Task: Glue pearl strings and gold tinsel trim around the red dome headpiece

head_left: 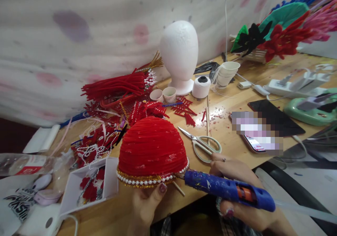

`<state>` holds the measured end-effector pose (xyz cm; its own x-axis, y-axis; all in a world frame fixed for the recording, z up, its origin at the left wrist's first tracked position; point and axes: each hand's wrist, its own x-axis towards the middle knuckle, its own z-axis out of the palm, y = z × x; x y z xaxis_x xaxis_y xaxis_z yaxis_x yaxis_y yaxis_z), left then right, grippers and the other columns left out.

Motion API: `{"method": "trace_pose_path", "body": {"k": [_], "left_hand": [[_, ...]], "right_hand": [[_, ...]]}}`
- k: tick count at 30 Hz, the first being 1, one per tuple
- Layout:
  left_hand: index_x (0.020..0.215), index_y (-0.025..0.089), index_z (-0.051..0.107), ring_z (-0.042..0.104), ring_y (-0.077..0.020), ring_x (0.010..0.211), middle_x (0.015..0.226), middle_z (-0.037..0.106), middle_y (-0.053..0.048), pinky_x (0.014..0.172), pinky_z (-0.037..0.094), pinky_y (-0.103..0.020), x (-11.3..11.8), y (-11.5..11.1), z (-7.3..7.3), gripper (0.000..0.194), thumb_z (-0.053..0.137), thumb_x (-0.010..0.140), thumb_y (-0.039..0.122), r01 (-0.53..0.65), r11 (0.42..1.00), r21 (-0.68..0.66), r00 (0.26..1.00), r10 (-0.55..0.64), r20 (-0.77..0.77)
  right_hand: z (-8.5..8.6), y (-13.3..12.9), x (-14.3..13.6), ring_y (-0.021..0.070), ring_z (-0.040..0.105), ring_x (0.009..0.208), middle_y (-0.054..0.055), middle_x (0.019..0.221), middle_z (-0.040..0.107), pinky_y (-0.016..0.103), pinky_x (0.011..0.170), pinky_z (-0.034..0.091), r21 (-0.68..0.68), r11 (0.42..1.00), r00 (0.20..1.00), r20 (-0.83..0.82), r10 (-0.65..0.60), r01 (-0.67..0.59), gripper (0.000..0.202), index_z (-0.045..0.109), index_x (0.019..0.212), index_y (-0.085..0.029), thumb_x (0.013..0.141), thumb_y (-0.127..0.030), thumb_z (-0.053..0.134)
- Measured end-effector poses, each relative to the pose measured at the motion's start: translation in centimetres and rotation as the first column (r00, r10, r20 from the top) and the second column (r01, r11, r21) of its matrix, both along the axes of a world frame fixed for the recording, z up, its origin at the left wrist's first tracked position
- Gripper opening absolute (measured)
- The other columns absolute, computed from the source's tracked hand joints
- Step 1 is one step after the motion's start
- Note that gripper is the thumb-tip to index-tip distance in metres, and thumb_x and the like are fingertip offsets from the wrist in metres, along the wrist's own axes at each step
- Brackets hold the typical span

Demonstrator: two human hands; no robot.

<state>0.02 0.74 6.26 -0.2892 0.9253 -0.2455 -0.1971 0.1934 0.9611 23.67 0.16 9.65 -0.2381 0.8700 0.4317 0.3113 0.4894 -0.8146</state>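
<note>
My left hand (149, 202) holds a red dome-shaped cap (152, 144) from below, its thumb pressed to the rim and the other fingers hidden underneath. White pearl trim (155, 181) and gold tinsel run around the cap's lower edge. Wrapped around a blue glue gun (210, 185), my right hand (237, 201) keeps the nozzle at the pearl rim, on the cap's right side. A clear glue stick (302, 208) sticks out of the gun's rear. Just beyond the right hand lie cream-handled scissors (204, 143).
A white foam head (180, 53) stands at the back beside a thread spool (201, 87) and paper cups (226, 72). Red stems (116, 85) lie behind the cap. On the left is a white box (88, 190); on the right, a phone (252, 137) and power strip (295, 86).
</note>
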Motion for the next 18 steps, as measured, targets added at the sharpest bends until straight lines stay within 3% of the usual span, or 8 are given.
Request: {"method": "trace_pose_path", "body": {"k": [10,14,18], "left_hand": [[0.101,0.017,0.079,0.077,-0.0311,0.085,0.080,0.080,-0.009,0.087,0.062,-0.039,1.0,-0.8,1.2,0.070,0.095,0.045,0.056,-0.010,0.999,-0.042,1.000,0.009,-0.009],[0.104,0.019,0.079,0.077,-0.0299,0.086,0.083,0.081,-0.008,0.089,0.061,-0.039,0.2,-0.7,0.3,0.069,0.094,0.048,0.058,-0.027,0.999,-0.022,0.999,0.026,-0.022],[0.109,0.020,0.078,0.076,-0.0351,0.096,0.086,0.081,-0.010,0.091,0.061,-0.045,-1.0,0.0,-0.6,0.076,0.096,0.043,0.054,0.006,0.999,-0.033,1.000,-0.006,-0.011]], "right_hand": [[-0.3,-0.1,-0.9,0.0140,0.042,0.060,-0.003,0.064,0.045,0.029,0.054,0.026,-0.026,0.999,0.995,-0.095,0.027,-0.029,0.055,0.050,0.072,-0.021,0.091,-0.074,0.051],[-0.2,-0.2,-0.6,0.0138,0.041,0.059,-0.003,0.063,0.044,0.029,0.054,0.026,-0.014,1.000,0.998,-0.068,0.004,-0.005,0.057,0.051,0.071,-0.021,0.091,-0.075,0.050],[-0.3,-0.3,-0.2,0.0129,0.038,0.057,-0.004,0.063,0.043,0.030,0.054,0.027,-0.021,1.000,0.999,-0.033,-0.010,0.010,0.059,0.051,0.069,-0.021,0.092,-0.076,0.046]]}}
